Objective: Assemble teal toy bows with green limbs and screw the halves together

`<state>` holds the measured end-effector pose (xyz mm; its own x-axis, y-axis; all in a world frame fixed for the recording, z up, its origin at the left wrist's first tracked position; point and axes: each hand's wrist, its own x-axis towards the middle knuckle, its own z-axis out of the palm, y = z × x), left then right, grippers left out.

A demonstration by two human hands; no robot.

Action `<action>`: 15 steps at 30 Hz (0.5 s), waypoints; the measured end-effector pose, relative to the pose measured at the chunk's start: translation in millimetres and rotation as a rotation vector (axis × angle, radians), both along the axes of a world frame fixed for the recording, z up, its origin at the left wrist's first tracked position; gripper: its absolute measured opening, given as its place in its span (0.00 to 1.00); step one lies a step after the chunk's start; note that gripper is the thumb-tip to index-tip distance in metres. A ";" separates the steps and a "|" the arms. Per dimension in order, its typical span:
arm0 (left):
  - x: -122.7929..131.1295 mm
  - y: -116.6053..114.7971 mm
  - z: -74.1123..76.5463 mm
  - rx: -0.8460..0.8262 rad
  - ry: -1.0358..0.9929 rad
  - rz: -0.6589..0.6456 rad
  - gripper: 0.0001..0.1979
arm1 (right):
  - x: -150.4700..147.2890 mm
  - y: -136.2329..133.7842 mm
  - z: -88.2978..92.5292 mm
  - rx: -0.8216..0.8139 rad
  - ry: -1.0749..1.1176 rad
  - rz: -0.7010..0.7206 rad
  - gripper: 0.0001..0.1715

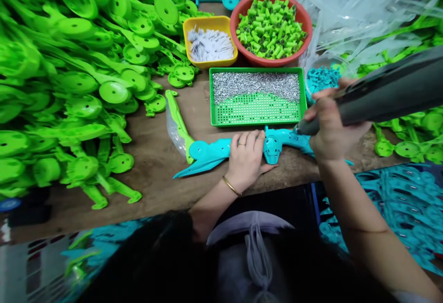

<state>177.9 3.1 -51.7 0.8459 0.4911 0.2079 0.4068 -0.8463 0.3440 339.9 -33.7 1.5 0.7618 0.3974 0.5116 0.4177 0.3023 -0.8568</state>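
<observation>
My left hand [246, 157] is wrapped over the middle of a long turquoise plastic piece [211, 153], pressing it against the table. In my right hand [334, 125] is a dark grey power screwdriver [384, 93], its body slanting up to the right. The screwdriver's tip meets the right arm of the turquoise piece, or lies very close to it. Under my right hand part of that arm is hidden. At the left end of the turquoise piece lies a bright green arm [180, 125] with a clear plastic film along it, touching or overlapping the turquoise.
Ahead stands a green perforated tray [256, 114] of small silver screws. Behind it are a yellow tub [193, 57] of white pieces and a red bowl [238, 21] of green pieces. Green plastic parts [114, 93] are heaped left; turquoise parts [401, 201] lie lower right.
</observation>
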 end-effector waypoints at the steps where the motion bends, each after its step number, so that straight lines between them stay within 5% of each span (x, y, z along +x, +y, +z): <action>1: -0.2 0.1 0.1 0.008 -0.003 -0.001 0.41 | 4.1 7.0 -0.1 0.049 -0.014 -0.051 0.14; 3: -0.9 0.1 0.3 0.018 -0.005 -0.002 0.41 | 12.2 20.8 -5.9 0.093 -0.053 -0.152 0.15; 8: -1.8 0.2 -0.3 -0.011 0.012 -0.013 0.41 | 20.8 34.6 -32.5 -0.168 -0.139 -0.194 0.20; 15: -2.1 0.9 -2.5 -0.003 0.007 -0.017 0.41 | 18.0 32.1 -35.0 -0.088 -0.115 -0.126 0.15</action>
